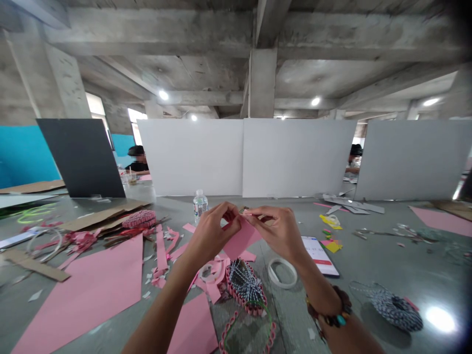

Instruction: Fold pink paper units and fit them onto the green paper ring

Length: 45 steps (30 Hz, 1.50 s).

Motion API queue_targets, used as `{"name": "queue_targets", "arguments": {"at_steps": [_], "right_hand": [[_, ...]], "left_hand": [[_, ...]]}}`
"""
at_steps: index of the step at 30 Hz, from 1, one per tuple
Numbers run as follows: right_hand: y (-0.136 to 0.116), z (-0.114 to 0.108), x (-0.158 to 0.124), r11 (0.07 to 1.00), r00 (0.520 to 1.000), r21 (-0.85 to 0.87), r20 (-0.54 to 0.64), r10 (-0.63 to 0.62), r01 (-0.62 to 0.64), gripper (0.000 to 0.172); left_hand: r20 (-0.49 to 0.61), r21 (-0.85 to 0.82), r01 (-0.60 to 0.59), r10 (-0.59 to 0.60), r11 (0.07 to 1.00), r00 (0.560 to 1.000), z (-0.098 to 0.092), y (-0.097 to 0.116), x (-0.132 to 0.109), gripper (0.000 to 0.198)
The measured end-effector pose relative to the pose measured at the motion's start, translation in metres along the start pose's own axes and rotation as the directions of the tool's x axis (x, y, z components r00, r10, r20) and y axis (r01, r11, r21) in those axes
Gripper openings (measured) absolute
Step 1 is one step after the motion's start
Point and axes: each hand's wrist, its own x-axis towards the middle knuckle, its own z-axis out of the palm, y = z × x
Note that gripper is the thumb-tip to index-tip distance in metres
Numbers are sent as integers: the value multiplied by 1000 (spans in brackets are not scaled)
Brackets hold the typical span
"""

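My left hand [212,228] and my right hand [275,231] meet above the grey table, fingertips pinching the top of a pink paper piece [241,240] and a small thin item too small to identify. Below my wrists lies a pink paper-coil form wound with black-and-white twine [245,287]. A white tape roll [282,273] and a smartphone [320,255] lie to the right, with a twine bundle [396,309] further right. A large pink sheet [84,290] lies left.
Paper scraps, cardboard [96,219], and a pink woven piece [139,219] cover the table [295,314]. A water bottle [200,205] stands ahead. White partition boards [243,157] rise beyond, with a seated person [137,160] at left and another [353,160] at right.
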Motion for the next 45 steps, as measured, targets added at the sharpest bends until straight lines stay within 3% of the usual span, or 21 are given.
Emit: {"name": "queue_targets", "arguments": {"at_steps": [19,21,24,26,28,31,33,37,41,45], "right_hand": [[-3,-16,3,995,990,84,-133,56,-45,10],[-2,-24,4,994,981,104,-186,56,-37,10],[-1,-39,3,995,930,100,-364,51,-15,8],[-2,-43,3,997,926,78,-377,30,-1,8],[-5,-38,2,996,958,84,-285,19,5,8],[-10,-21,1,993,984,114,-179,9,11,10],[-12,-12,1,994,989,110,-151,1,16,11],[-15,-6,-2,992,985,-102,-145,-96,81,9],[-10,-7,-2,908,952,-380,-168,-254,176,15],[3,-17,3,855,925,-512,-282,-255,80,13]], "left_hand": [[-60,130,4,3,992,998,-18,-5,0,8],[-81,155,26,-14,988,997,-28,-13,1,6],[-123,184,78,-56,980,991,-45,-24,1,4],[-156,188,92,-63,978,986,-51,-23,1,11],[-177,151,14,14,988,984,-49,-13,0,16],[-56,152,-175,185,973,981,-35,7,-2,19],[-43,158,-265,274,951,961,-26,15,-3,13],[-11,238,-331,344,913,939,-20,14,-5,13],[101,309,-366,352,878,930,-24,11,-6,13],[55,297,-342,342,892,938,-37,10,-7,11]]}}
